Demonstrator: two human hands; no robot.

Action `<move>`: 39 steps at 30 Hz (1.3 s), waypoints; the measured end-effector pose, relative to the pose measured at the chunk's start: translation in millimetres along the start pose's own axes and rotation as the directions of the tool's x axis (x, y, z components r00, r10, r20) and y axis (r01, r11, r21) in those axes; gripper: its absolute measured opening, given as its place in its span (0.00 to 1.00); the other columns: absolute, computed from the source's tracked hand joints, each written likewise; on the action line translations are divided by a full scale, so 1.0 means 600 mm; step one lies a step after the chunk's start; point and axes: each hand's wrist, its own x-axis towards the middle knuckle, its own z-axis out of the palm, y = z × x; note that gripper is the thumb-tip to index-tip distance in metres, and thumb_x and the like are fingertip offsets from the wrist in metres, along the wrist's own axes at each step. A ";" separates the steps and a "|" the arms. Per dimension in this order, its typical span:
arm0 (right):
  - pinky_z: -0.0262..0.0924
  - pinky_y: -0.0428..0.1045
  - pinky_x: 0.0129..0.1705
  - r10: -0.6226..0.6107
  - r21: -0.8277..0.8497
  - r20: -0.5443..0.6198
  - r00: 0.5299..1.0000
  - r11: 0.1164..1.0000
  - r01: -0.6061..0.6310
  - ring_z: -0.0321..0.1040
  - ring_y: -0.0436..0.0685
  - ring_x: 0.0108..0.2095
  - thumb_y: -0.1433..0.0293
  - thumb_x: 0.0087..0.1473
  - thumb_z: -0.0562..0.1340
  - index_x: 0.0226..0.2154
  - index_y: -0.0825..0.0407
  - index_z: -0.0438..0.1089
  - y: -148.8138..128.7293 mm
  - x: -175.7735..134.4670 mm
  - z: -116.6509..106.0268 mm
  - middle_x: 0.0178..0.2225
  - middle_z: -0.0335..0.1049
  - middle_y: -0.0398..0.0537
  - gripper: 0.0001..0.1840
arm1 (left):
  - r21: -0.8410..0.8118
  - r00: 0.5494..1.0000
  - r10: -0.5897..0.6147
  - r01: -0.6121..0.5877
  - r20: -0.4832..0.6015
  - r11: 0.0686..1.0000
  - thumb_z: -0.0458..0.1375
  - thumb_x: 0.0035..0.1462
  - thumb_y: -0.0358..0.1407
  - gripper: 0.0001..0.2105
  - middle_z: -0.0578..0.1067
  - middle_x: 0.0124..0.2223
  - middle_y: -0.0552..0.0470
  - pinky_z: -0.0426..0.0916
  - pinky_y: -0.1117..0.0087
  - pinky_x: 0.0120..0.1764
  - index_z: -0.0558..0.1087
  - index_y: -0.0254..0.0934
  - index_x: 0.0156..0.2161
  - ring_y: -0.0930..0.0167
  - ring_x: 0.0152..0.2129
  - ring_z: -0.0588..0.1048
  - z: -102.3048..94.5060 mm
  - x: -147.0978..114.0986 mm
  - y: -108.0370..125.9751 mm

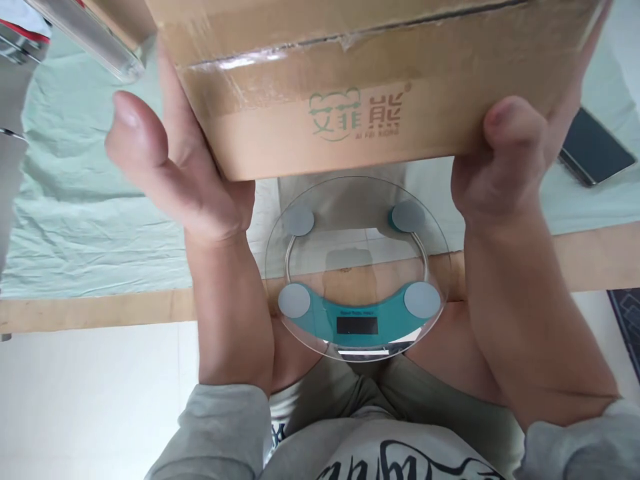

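Two bare hands hold a cardboard box (360, 80) up in the far half of the view, one at each end. The left hand (185, 167) presses flat against the box's left end with its fingers hidden behind the cardboard and its thumb sticking out clear to the left, touching nothing. The right hand (505, 160) is wrapped round the right end, thumb curled against the near face and fingers going up the far side out of sight. The box is brown, taped along its top seam, with a green printed logo (356, 113) on the face turned toward the camera.

Just below the box, between the two forearms, a round glass bathroom scale (357, 267) lies flat, apart from the box. It has four grey pads, a teal band along its near edge and a dark display (357, 325) in that band. It rests at the near edge of a wooden table (100, 310), overhanging toward the person's lap.

A pale green cloth (90, 200) covers the table farther back. To the far right a dark phone (595, 147) lies on the cloth. A shiny metal object (90, 37) crosses the far left corner.
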 end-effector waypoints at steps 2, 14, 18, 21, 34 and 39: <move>0.52 0.55 0.71 0.046 -0.014 0.020 0.999 0.999 -0.045 0.55 0.57 0.65 0.66 0.46 0.58 0.51 0.53 0.56 0.002 -0.006 0.002 0.61 0.57 0.54 0.28 | -0.151 0.999 0.030 -0.024 0.036 0.988 0.50 0.44 0.73 0.36 0.72 0.40 0.59 0.55 0.74 0.66 0.73 0.38 0.31 0.68 0.62 0.60 -0.001 -0.004 -0.008; 0.52 0.51 0.71 0.243 -0.077 0.068 0.968 0.968 -0.238 0.57 0.52 0.63 0.64 0.52 0.57 0.56 0.56 0.53 -0.017 -0.015 0.007 0.63 0.53 0.57 0.30 | -0.248 0.998 -0.065 0.062 -0.004 0.967 0.60 0.48 0.37 0.15 0.74 0.39 0.60 0.65 0.68 0.57 0.71 0.37 0.43 0.69 0.50 0.70 -0.017 -0.009 -0.035; 0.52 0.52 0.71 0.211 -0.162 0.026 0.977 0.965 -0.204 0.55 0.53 0.65 0.57 0.54 0.61 0.58 0.49 0.59 -0.005 -0.015 -0.008 0.60 0.60 0.44 0.32 | -0.087 0.987 -0.162 0.160 -0.016 0.983 0.63 0.45 0.32 0.23 0.75 0.43 0.59 0.66 0.68 0.55 0.70 0.32 0.49 0.70 0.48 0.70 -0.029 -0.003 -0.035; 0.55 0.53 0.69 0.191 -0.262 -0.047 0.980 0.945 -0.196 0.59 0.55 0.63 0.58 0.58 0.59 0.58 0.49 0.64 -0.005 -0.016 -0.010 0.56 0.65 0.41 0.27 | 0.009 0.987 -0.155 0.155 -0.039 0.988 0.69 0.45 0.44 0.27 0.75 0.41 0.62 0.64 0.69 0.58 0.71 0.34 0.49 0.70 0.51 0.69 -0.027 -0.004 -0.025; 0.46 0.49 0.74 0.264 -0.148 0.111 0.958 0.958 -0.247 0.48 0.50 0.69 0.63 0.53 0.56 0.56 0.52 0.53 0.016 -0.021 0.006 0.66 0.50 0.46 0.29 | -0.066 0.938 -0.280 0.272 -0.203 0.960 0.60 0.38 0.41 0.21 0.66 0.38 0.58 0.62 0.71 0.51 0.63 0.36 0.40 0.75 0.44 0.63 0.008 0.005 -0.052; 0.59 0.51 0.62 0.157 -0.218 -0.247 0.956 0.953 -0.212 0.63 0.50 0.50 0.67 0.49 0.55 0.44 0.55 0.61 -0.008 -0.011 0.006 0.46 0.61 0.51 0.18 | -0.003 0.878 -0.223 0.245 -0.424 0.970 0.54 0.45 0.32 0.09 0.58 0.32 0.56 0.53 0.71 0.39 0.59 0.36 0.34 0.77 0.36 0.60 -0.007 -0.003 -0.039</move>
